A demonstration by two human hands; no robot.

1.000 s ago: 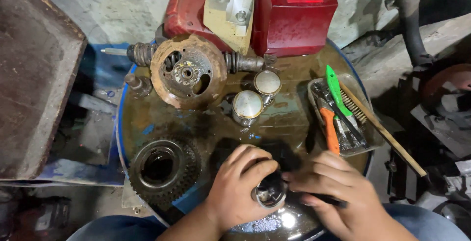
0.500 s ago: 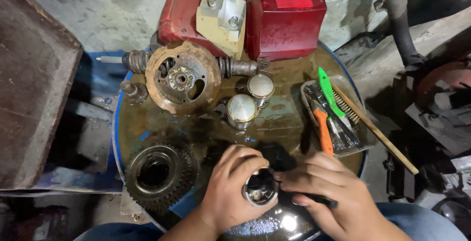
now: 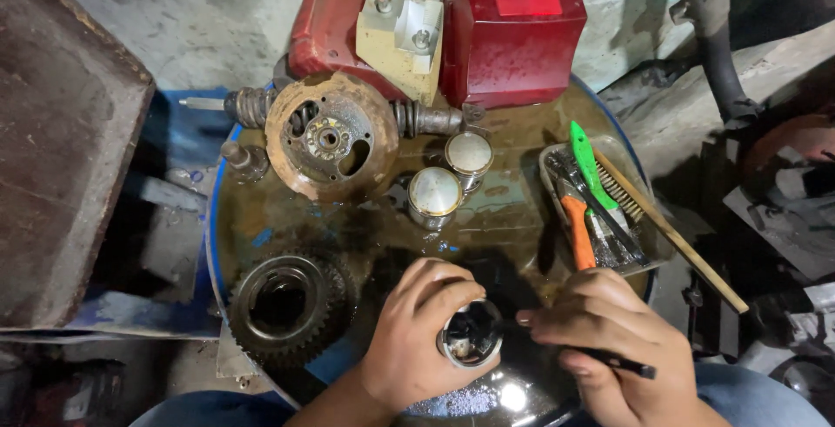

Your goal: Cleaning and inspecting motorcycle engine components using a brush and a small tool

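Two bare hands work a small metal piston over the near edge of an oily drum-top table.

The left hand wraps its fingers around the dark, hollow cylindrical metal piston, its open end facing up; the right hand pinches a thin black tool whose tip reaches the piston's rim. Two shiny silver pistons stand upright mid-table. A rusty round flywheel plate lies beyond them, a dark toothed gear ring sits left of the hands, and a clear plastic tray holds green- and orange-handled brushes.
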